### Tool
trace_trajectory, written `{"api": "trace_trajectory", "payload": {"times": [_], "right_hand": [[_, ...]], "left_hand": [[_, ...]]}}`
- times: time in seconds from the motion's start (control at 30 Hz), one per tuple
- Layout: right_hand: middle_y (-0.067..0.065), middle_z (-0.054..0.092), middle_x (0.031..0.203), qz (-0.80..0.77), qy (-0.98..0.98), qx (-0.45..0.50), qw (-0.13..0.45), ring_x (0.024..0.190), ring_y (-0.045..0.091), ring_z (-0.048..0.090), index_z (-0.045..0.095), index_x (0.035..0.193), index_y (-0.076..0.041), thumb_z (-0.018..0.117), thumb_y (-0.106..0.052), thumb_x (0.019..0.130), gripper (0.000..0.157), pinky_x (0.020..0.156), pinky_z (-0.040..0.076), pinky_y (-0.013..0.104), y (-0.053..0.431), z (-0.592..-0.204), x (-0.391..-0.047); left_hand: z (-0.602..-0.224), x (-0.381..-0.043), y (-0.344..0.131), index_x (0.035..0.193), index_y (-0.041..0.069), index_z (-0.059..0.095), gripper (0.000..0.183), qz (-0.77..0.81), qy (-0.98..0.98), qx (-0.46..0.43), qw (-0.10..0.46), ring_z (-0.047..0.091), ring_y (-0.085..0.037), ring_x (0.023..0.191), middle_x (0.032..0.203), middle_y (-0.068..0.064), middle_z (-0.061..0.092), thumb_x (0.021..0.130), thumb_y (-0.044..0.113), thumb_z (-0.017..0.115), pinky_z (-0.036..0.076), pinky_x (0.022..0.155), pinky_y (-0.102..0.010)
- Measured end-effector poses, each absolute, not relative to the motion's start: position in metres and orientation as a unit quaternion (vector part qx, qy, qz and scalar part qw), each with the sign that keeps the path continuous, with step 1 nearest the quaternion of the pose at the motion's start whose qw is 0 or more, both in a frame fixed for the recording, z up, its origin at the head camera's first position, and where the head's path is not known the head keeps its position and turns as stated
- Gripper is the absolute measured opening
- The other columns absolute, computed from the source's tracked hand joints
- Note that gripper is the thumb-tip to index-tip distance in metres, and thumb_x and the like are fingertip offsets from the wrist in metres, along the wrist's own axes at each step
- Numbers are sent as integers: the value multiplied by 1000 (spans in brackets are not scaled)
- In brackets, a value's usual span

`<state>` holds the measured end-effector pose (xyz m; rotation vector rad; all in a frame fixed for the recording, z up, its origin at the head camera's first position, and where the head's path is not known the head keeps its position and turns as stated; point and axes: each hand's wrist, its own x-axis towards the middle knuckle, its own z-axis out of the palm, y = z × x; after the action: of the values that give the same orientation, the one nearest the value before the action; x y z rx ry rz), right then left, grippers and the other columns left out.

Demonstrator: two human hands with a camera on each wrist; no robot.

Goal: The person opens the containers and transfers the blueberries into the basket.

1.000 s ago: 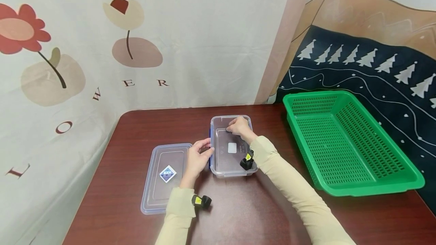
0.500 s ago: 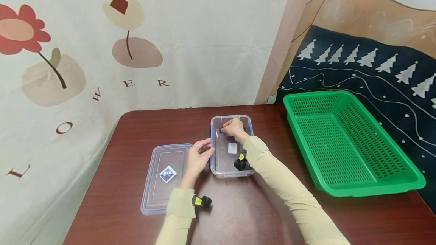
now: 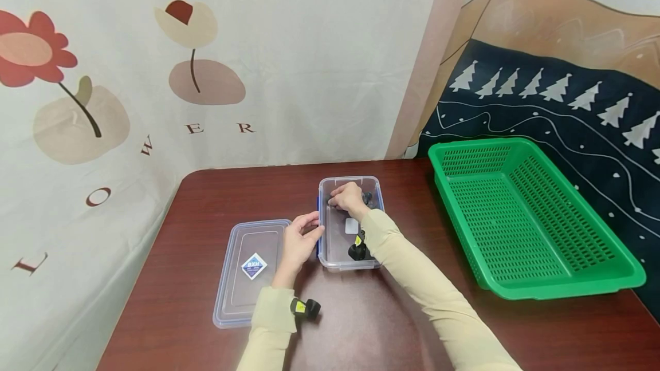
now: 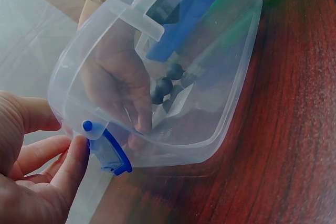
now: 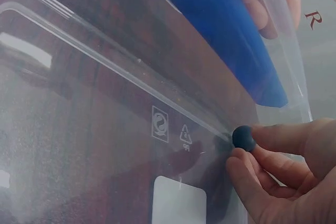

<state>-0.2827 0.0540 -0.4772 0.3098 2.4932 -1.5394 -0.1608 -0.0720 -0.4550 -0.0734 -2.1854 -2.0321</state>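
Note:
A clear plastic food box (image 3: 337, 248) with blue side latches stands uncovered on the table. My left hand (image 3: 301, 242) holds its left side; in the left wrist view those fingers (image 4: 73, 166) lie against the wall by a blue latch (image 4: 113, 153). Inside the box, near its back left corner, my right hand (image 3: 350, 198) pinches a small dark ball (image 5: 243, 138) between thumb and fingers. More dark balls (image 4: 164, 86) rest together in the box, at its back right in the head view, partly hidden by the right hand.
A clear lid (image 3: 234, 308) with a blue and white diamond label lies left of the box, partly under the left wrist. At the right stands a large green plastic basket (image 3: 562, 289). A printed cloth (image 3: 309, 73) hangs behind the brown table (image 3: 361, 325).
My right hand has moved left and slightly toward me inside the box, uncovering dark balls at its back right. The left hand keeps its place on the box.

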Motion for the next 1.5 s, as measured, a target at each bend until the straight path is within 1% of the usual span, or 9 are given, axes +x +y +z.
{"api": "trace_trajectory", "payload": {"times": [0.17,0.4,0.63,0.87,1.0,1.1,1.27,1.37,1.5], "right_hand": [[13,71,80,-505,851,110,97,51,10,59,74,86,1,77,0,71,15,50,54,22,53,-480,-283],[11,69,71,-507,850,96,105,52,14,63,72,79,3,76,2,72,8,51,56,24,52,-477,-280],[10,66,71,-550,820,92,125,57,14,63,70,82,8,70,3,75,8,56,58,25,58,-471,-277],[16,69,84,-579,804,63,116,68,21,67,68,92,8,70,1,78,15,70,59,34,75,-446,-275],[21,69,91,-599,790,59,119,84,31,68,66,100,9,70,-1,81,22,81,55,43,90,-429,-275],[23,69,91,-599,789,58,120,89,34,67,66,103,9,70,-2,81,24,83,54,44,104,-417,-275],[22,68,97,-584,801,52,120,95,36,65,64,107,9,69,-6,84,28,83,55,40,133,-397,-270],[23,66,102,-574,809,49,115,99,37,63,63,110,7,67,-9,86,29,84,55,38,151,-387,-266],[26,63,109,-574,811,43,103,100,36,63,60,115,8,65,-10,88,33,85,54,36,172,-378,-260]], "left_hand": [[-456,-161,-72,110,-22,56,32,-675,-732,-30,85,57,-45,99,105,-35,56,79,-15,61,54,86,-36],[-457,-161,-72,109,-21,56,31,-674,-732,-35,92,57,-46,99,104,-35,56,78,-15,60,50,88,-50],[-457,-161,-72,109,-21,57,31,-674,-733,-29,86,57,-45,99,105,-34,56,79,-15,60,54,86,-37],[-455,-160,-72,109,-21,57,32,-680,-728,-24,87,57,-46,99,104,-34,57,78,-16,61,53,87,-41],[-455,-160,-72,109,-21,57,32,-680,-727,-24,86,57,-45,99,105,-34,57,78,-16,61,54,86,-35],[-455,-160,-71,109,-21,57,32,-679,-729,-24,85,57,-45,99,104,-34,57,78,-16,61,54,86,-36],[-456,-160,-71,109,-20,57,32,-677,-730,-23,85,58,-44,98,103,-33,57,78,-16,61,51,89,-46],[-456,-161,-71,109,-20,57,32,-678,-730,-21,83,58,-43,99,103,-33,57,78,-15,61,52,88,-42],[-456,-161,-71,110,-20,56,32,-684,-726,-15,77,57,-44,100,104,-34,56,79,-15,60,54,85,-27]]}}
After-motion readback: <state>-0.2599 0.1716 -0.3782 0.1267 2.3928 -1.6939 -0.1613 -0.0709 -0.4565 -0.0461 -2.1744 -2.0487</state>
